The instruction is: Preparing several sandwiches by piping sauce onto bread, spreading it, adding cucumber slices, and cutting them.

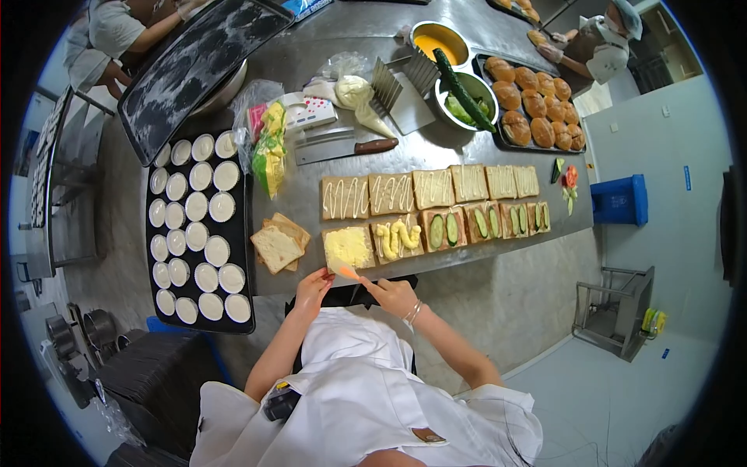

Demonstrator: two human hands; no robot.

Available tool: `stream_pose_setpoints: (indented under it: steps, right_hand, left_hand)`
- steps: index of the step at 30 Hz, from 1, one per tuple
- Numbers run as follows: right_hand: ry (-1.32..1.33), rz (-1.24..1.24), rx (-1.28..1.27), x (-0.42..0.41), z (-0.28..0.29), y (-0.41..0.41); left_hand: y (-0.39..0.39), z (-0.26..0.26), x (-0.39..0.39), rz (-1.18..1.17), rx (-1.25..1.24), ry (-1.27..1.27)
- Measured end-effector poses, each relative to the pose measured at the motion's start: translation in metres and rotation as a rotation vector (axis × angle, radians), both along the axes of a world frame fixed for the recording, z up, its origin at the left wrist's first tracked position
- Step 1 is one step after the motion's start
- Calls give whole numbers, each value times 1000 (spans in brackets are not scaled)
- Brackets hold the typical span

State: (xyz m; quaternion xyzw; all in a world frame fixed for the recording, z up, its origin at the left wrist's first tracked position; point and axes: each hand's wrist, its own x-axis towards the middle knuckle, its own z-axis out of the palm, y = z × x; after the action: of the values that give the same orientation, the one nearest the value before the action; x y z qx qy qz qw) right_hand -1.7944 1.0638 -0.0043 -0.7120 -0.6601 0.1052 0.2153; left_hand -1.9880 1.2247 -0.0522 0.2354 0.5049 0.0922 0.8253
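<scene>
My right hand (394, 298) grips a small spatula (345, 269) with an orange handle. The pale blade lies over the near edge of a bread slice (349, 247) coated with a yellow spread. At that slice's near left corner, the fingertips of my left hand (314, 290) pinch its edge. Just right of it is a slice with a squiggle of yellow filling (398, 239). Further along that row, several slices carry paired cucumber slices (444, 230). Behind them runs a row of bread slices with zigzags of white sauce (391, 194).
Stacked bread slices (279, 243) sit left, beside a black tray of filled paper cups (196, 205). Behind are a cleaver (330, 149), a piping bag (370, 114), metal bowls (467, 111) with a cucumber and a tray of buns (534, 105). Co-workers (601, 52) stand across the table.
</scene>
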Motion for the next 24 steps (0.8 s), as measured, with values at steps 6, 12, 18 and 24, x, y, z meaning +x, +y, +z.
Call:
stream_pose_setpoints:
  steps: [6,12,18,24]
  right_hand:
    - [-118,99,22,26,-25,17]
    - [-118,-113,9,27,-32,22]
    - [-69,-309,79,-1,-19,25]
    - [102,-375,13,-13,-4,-3]
  left_hand:
    - [-3,1,4,31,-6,36]
    - [-4,0,2,43,5,42]
    - [-6,-2,4,43,-3,41]
    - [-11,-1,-10,30,-106,55]
